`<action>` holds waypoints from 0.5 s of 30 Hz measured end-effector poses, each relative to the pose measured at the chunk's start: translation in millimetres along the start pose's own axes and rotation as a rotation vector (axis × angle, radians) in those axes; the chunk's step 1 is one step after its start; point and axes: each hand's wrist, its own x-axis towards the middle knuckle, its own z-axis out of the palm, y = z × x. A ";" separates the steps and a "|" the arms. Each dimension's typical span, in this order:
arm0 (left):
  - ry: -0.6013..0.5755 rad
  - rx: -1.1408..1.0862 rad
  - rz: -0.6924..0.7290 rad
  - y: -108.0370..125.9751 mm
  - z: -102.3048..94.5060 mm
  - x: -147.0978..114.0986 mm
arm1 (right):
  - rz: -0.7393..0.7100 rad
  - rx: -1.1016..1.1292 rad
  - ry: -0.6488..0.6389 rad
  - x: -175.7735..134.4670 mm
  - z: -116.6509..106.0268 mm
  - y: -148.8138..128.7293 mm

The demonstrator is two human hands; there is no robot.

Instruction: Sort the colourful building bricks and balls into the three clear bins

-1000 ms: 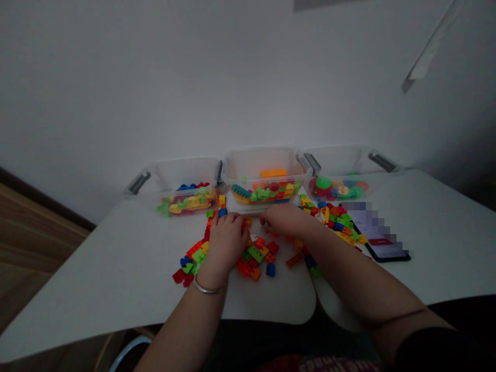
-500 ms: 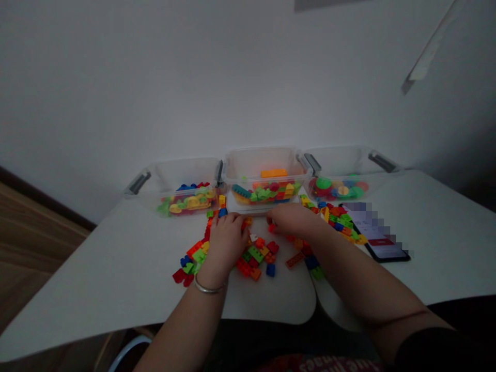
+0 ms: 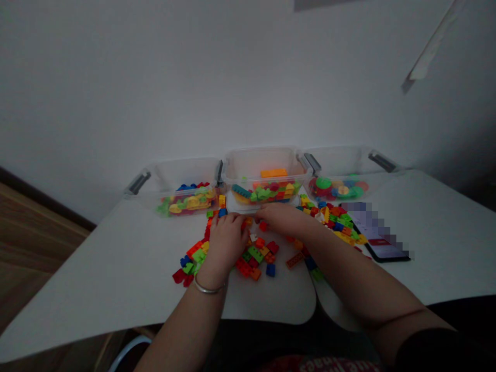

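Loose plastic toy bricks lie around both hands, a multicoloured pile (image 3: 256, 254) in front and more bricks (image 3: 198, 254) left of my left wrist. My left hand (image 3: 227, 238), palm down with fingers bent, is closed about an orange-yellow toy brick (image 3: 248, 221) at its right side; the grip is partly hidden. Just right of it, my right hand (image 3: 284, 218) pinches a red toy brick (image 3: 263, 226) at its fingertips. The two hands are close but apart.
Three clear plastic bins stand along the wall: a left bin (image 3: 186, 170), a middle bin (image 3: 263, 156) and a right bin (image 3: 341, 157), all with coloured pieces. More bricks (image 3: 341, 223) lie right of my right forearm, beside a phone (image 3: 382, 243). The white table (image 3: 127, 268) has a front edge.
My right hand has moved left with the red toy brick, closer to my left hand. The left hand has stayed nearly still.
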 end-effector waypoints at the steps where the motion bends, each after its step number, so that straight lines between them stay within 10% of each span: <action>1: 0.001 0.003 0.001 0.0 -0.1 0.0 | -0.004 0.005 -0.010 0.2 0.2 -1.6; 8: 0.010 -0.009 0.000 -1.0 -0.6 -0.6 | 0.020 -0.050 0.012 -3.3 -12.4 -3.8; 15: 0.010 -0.023 0.000 -3.4 1.5 -1.8 | 0.107 0.029 0.614 -33.6 -48.7 15.2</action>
